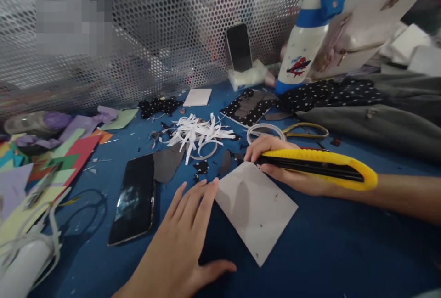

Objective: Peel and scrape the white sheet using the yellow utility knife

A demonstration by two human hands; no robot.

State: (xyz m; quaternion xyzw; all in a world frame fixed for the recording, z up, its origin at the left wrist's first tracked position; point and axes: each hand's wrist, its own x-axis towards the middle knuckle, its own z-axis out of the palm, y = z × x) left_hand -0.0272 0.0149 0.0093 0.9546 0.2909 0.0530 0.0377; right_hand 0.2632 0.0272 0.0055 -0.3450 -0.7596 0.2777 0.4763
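My right hand (pixel 289 176) is closed around a yellow and black utility knife (pixel 320 165), its front end pointing left over the top corner of a pale square sheet (pixel 257 213). Small dark scraps lie on that sheet. My left hand (pixel 186 229) is stretched flat with fingers apart, its index fingertip at the sheet's left corner and its thumb out to the right. Beyond the knife's front end lie a dark grey scrap (pixel 225 162) and small black dotted scraps (pixel 201 167).
A phone (pixel 134 201) lies left of my left hand. White paper strips (pixel 200 132), scissors (pixel 306 130) and a tape roll (pixel 265 132) lie farther back. A water bottle (pixel 303 45) and a propped phone (pixel 239 47) stand before the perforated metal panel (pixel 165 27). Coloured paper (pixel 82 155) covers the left side.
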